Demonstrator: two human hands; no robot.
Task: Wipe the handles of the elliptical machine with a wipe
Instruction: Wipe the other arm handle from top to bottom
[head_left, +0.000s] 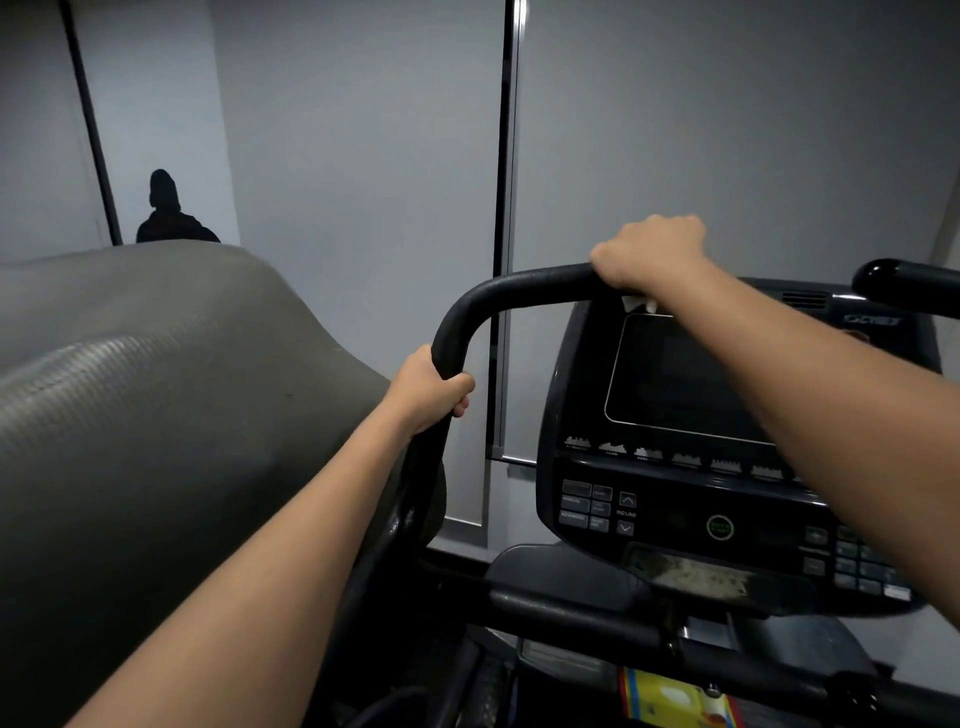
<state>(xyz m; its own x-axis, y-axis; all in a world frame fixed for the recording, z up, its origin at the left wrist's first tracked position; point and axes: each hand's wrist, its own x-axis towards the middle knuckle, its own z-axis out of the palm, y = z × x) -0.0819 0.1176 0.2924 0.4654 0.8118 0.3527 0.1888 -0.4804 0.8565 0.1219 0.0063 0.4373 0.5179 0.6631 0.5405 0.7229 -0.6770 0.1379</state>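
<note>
Left hand (431, 387) clenched around the black handle (519, 286), on its upright section just below the bend. Right hand (649, 254) clenched over the top of the same handle, on the horizontal run, pressing a white wipe (638, 303) against the bar; only a small corner of the wipe sticks out under the palm. Handle is a round tube, matte, slightly pebbled grip surface. Long axis: rises from low centre, curves through a rounded corner, then runs flat to the right toward the console (675, 467). Console: glossy black plastic, dark rounded-rectangle screen (685, 379), rows of buttons below, round green-ringed button (719, 527). Second handle end (904, 278) at far right, glossy, rounded tip. Shallow tray (691, 571) under the console, dusty-looking; contents unclear. Left side: grey ribbed mat (130, 441), draped in a curve. Grey wall panels (363, 130) behind.
</note>
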